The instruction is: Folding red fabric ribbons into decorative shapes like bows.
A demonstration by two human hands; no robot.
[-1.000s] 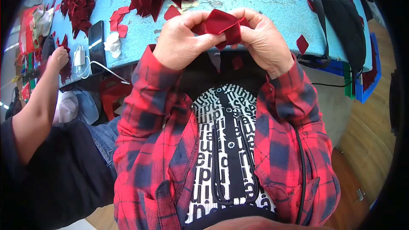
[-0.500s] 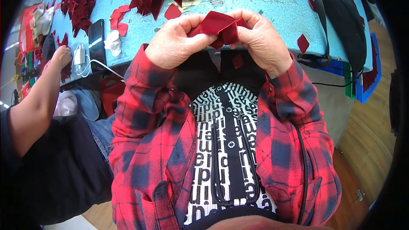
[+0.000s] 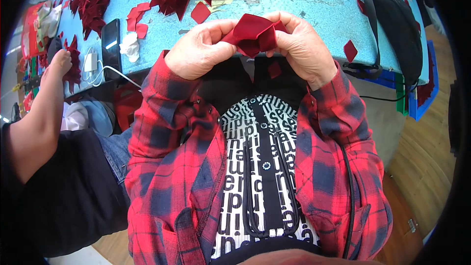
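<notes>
Fingers closed on cloth: the left hand point(image 3: 196, 51) pinches the left end of a folded red cloth point(image 3: 252, 30), the right hand point(image 3: 305, 51) its right. It spans side to side, along the blue table's point(image 3: 333, 10) near edge.

1. Bright light spreads quite evenly over the table point(image 3: 324, 10).
2. I catch glare streaking the phone point(image 3: 111, 49).
3. Below the table it's shadier.
4. The floor point(image 3: 417, 142) bends toward a black rim; far left looks blurry.
</notes>
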